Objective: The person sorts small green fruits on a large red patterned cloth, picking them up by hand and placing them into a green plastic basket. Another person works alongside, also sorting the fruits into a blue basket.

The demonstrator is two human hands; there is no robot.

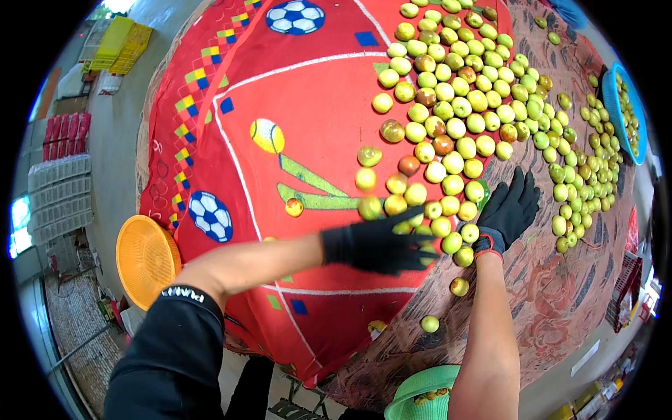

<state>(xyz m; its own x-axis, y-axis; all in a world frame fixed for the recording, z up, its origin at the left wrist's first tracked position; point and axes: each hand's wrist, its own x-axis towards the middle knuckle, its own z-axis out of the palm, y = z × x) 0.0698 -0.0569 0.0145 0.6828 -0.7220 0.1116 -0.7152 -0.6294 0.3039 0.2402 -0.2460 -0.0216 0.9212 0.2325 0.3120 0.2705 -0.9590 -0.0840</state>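
Many green jujubes (455,127), some with brown patches, lie loose on a red patterned blanket (310,115). My left hand (383,244), in a black glove, reaches across from the left with its fingers apart. It hovers over or touches the nearest jujubes, partly hiding a few; motion blurs it slightly. Beside the pile's right edge is my right hand (510,205), also black-gloved, its fingers extended and nothing held in it. A green leaf or scrap (483,194) shows by its thumb. One browned jujube (294,207) sits alone on the blanket's left part.
A brown patterned cloth (551,283) carries another group of jujubes (585,176) at right. A blue basket (611,113) with jujubes stands at the far right edge, a green basket (415,391) near my body, an orange basket (148,260) at left. Stacked crates (60,197) stand beyond.
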